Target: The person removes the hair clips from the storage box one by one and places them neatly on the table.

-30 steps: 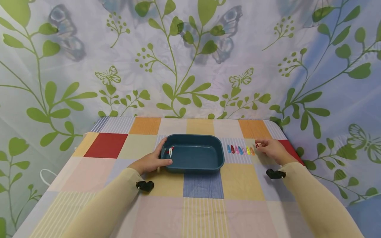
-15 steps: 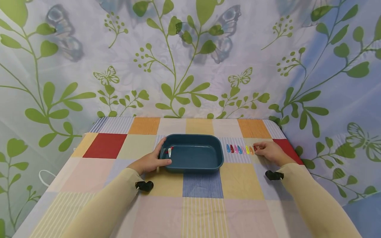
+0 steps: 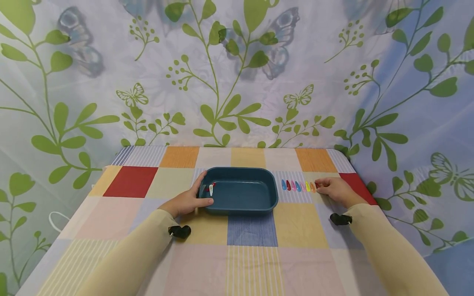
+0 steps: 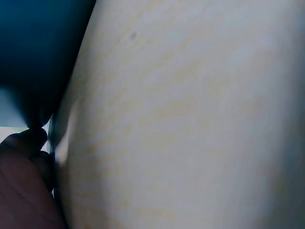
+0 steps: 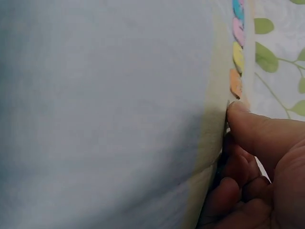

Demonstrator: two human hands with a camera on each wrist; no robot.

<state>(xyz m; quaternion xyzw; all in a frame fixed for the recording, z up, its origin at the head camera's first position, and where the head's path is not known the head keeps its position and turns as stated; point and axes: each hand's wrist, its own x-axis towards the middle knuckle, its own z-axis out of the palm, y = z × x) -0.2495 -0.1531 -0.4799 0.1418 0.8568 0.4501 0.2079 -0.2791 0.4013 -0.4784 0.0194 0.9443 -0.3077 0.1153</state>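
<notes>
We are resting our left hand [image 3: 187, 200] on the checked cloth [image 3: 252, 230], fingers curled round the near-left corner of the smooth blue tray [image 3: 240, 194]. Farther right, our right hand [image 3: 335, 189] is pinching a red clip [image 3: 317, 185], touching the end of the row of glossy oval clips [image 3: 297, 186] lying just right of the tray.

The tray [image 3: 240, 191] is dark blue. The little clips [image 3: 298, 186] are blue, red, pink, yellow and orange. The counter [image 3: 252, 250] cloth has colourful squares. The curtain [image 3: 237, 74] has green leaves and butterflies.
</notes>
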